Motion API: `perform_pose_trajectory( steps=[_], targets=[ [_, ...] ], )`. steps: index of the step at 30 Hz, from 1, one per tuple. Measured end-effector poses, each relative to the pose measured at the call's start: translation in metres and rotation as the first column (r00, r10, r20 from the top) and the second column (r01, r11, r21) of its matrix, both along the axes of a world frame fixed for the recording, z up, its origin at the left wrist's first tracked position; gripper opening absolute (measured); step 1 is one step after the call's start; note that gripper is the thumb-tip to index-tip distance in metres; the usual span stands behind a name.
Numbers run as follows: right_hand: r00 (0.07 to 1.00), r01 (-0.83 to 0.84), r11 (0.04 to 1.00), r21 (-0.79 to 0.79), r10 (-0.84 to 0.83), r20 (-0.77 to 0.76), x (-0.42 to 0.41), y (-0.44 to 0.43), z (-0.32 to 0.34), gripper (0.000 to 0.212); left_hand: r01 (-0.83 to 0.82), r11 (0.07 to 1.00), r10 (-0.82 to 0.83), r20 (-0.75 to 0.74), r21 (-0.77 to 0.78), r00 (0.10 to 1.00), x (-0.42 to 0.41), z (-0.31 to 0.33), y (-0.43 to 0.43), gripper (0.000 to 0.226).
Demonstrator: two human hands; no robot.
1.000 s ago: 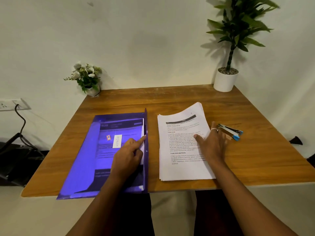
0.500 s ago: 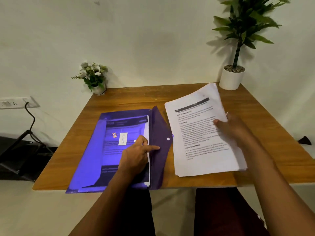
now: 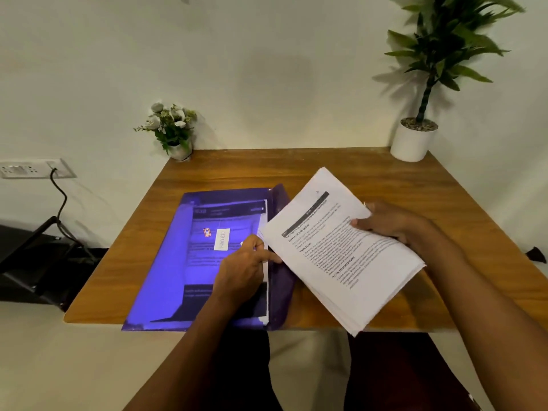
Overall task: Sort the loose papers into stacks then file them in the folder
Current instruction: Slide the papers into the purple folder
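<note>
Head view. Wooden table (image 3: 370, 173) set against a pale wall, front edge nearest the person.

Purple folder (image 3: 166, 280) flat on the left half, near edge jutting just past the table's front edge. Flap (image 3: 285, 292) laid open to the right, leaving the right side unsealed. Filed sheets (image 3: 225, 221) visible through the clear cover, their white edge showing at the open side.

Left hand (image 3: 243, 268) resting on the folder by that open edge, knuckles bent, index finger stretched out onto the flap. Impossible to tell whether cover or sheets are pinched.

Right hand (image 3: 391, 225) clamped on the paper stack (image 3: 341, 262) at its right edge, thumb on top, fingers curled beneath. Stack held up over the right half of the table, turned diagonally, printed side up. Left corner just beside the left index finger and above the flap; near corner hanging out past the front edge; far corner pointing toward the back of the table.

Bare wood behind folder and stack all the way to the 2 pots: small flower pot (image 3: 173, 129) at the back-left corner, tall potted plant (image 3: 413, 140) at the back-right. More bare wood right of the stack up to the right edge; only a narrow strip left of the folder.

Off the table: wall socket (image 3: 26, 169) with a black cable (image 3: 60, 197) hanging down.
</note>
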State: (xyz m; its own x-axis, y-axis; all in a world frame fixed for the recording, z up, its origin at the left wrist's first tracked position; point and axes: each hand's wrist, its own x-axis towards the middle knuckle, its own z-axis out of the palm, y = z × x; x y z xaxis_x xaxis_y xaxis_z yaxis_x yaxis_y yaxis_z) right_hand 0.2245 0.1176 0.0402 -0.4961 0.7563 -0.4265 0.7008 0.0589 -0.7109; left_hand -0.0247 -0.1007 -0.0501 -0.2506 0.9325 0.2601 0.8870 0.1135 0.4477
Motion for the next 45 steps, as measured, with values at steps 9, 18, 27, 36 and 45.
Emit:
perform_pose_trajectory(
  steps=[9,18,27,36,45],
  targets=[
    [0.970,-0.178,0.975,-0.135,0.197,0.142,-0.014,0.005,0.013,0.037,-0.104,0.981,0.018,0.462,0.162,0.887,-0.002,0.012,0.000,0.037],
    [1.000,-0.015,0.999,-0.044,0.015,-0.004,-0.071,-0.001,0.011,0.059,0.019,0.995,-0.064,0.502,0.094,0.862,-0.008,0.062,0.010,0.039],
    [0.977,0.109,0.986,0.130,-0.082,-0.197,-0.109,-0.043,-0.027,0.024,0.050,0.998,-0.062,0.559,0.036,0.827,-0.023,0.082,0.016,0.031],
    [0.938,0.040,0.996,0.085,-0.008,-0.346,-0.126,-0.075,-0.036,0.021,-0.020,0.993,-0.042,0.493,0.120,0.869,-0.002,0.080,0.021,0.043],
    [0.947,-0.039,0.999,-0.008,0.034,-0.320,-0.135,-0.088,-0.052,0.014,-0.005,0.983,-0.075,0.418,0.186,0.905,0.018,0.066,0.024,0.038]
  ],
)
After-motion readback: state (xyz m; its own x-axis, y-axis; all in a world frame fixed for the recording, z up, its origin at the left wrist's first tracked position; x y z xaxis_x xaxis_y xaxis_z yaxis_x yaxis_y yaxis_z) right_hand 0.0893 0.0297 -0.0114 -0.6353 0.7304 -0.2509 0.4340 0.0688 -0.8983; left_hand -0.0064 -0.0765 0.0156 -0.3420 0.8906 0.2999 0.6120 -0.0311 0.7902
